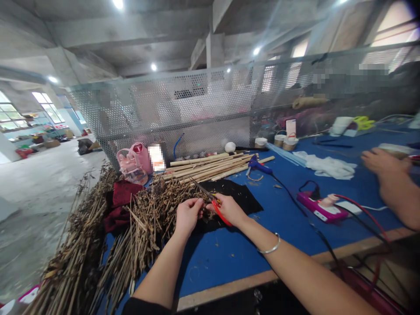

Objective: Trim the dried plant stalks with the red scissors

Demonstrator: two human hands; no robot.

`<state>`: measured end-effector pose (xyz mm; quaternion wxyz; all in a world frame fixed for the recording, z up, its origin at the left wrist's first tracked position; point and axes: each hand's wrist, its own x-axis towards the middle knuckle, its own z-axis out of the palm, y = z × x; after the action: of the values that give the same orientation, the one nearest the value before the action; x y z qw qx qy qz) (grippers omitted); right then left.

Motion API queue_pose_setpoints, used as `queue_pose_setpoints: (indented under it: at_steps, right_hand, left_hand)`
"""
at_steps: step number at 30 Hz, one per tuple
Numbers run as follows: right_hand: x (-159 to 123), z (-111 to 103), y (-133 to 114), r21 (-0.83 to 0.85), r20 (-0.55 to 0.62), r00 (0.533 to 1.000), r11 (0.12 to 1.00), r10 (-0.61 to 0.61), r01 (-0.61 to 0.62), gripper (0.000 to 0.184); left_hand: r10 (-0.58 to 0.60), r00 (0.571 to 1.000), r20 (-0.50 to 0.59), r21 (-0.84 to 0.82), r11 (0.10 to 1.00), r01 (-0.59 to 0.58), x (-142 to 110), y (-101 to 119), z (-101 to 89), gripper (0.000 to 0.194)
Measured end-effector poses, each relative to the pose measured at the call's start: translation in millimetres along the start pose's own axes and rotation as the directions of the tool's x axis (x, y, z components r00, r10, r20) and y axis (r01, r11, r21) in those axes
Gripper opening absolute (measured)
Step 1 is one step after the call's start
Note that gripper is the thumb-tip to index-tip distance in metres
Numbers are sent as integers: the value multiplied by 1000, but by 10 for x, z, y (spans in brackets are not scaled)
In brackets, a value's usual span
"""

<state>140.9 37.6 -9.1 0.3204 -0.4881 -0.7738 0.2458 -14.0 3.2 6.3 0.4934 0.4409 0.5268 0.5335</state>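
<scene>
My right hand (228,210) is closed around a pair of scissors (218,210) with red handles, its blades pointing up and to the left. Beside it, my left hand (188,214) has its thumb and fingertips pinched together; what they hold is too small to make out, though brown plant bits show between the hands. Under and left of my hands lies a heap of dried plant stems (154,210) with curled leaves. A black cloth (246,199) spreads on the blue table (210,262) beneath the hands.
Wooden sticks (203,168) lie behind the heap, near a blue glue gun (259,165). A pink bottle (139,157) and a phone (156,157) stand at the back left. Rightward are a magenta power strip (321,208), cables, white gloves (328,165) and another person's hand (385,162). A mesh partition (210,122) closes the back.
</scene>
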Motion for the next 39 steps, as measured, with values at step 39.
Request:
queue_pose_setpoints:
  at_steps: [39]
  right_hand:
    - [-86, 4, -151, -189, 6, 1000, 982, 25, -23, 33]
  left_hand:
    - [29, 995, 92, -19, 999, -28, -33, -37, 51, 35]
